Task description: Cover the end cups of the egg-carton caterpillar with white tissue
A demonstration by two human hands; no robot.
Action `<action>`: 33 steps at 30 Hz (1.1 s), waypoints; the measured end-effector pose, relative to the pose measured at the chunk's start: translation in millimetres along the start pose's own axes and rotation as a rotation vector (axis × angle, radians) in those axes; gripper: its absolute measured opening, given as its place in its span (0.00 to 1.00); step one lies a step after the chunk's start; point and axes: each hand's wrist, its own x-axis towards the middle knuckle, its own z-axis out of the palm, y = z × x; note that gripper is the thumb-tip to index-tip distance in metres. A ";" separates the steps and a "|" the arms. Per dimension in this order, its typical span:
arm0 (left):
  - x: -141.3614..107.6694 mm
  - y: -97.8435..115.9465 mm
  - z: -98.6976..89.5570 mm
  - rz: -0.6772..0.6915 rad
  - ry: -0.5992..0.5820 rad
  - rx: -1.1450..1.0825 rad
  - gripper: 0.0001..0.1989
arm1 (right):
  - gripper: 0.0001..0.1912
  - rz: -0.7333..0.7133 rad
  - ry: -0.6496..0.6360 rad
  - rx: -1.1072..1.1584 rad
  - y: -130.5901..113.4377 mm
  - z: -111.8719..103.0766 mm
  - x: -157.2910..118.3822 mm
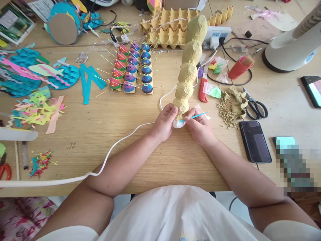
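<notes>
My left hand (163,124) is closed around the near end of a long, bumpy, yellowish egg-carton strip (186,75), which points away from me, its far end raised over the table. A rounded white lump (178,125), perhaps soft clay, covers the strip's near tip. Between the fingertips of my right hand (202,129) is pinched a thin blue modelling tool (200,115). Its left end meets the seam between the white lump and the yellowish strip. Part of the near end is hidden by my fingers.
Painted egg-carton pieces (130,68) stand in rows behind my left hand. Scissors (257,106), a red-handled knife (203,87), scraps (232,105) and a phone (255,141) lie on the right. A white cable (115,145) crosses by my left forearm. Paper strips (40,108) lie left.
</notes>
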 end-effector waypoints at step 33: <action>-1.7 3.3 4.3 -0.044 0.036 0.006 0.21 | 0.21 0.074 0.028 -0.055 -3.6 1.9 -2.5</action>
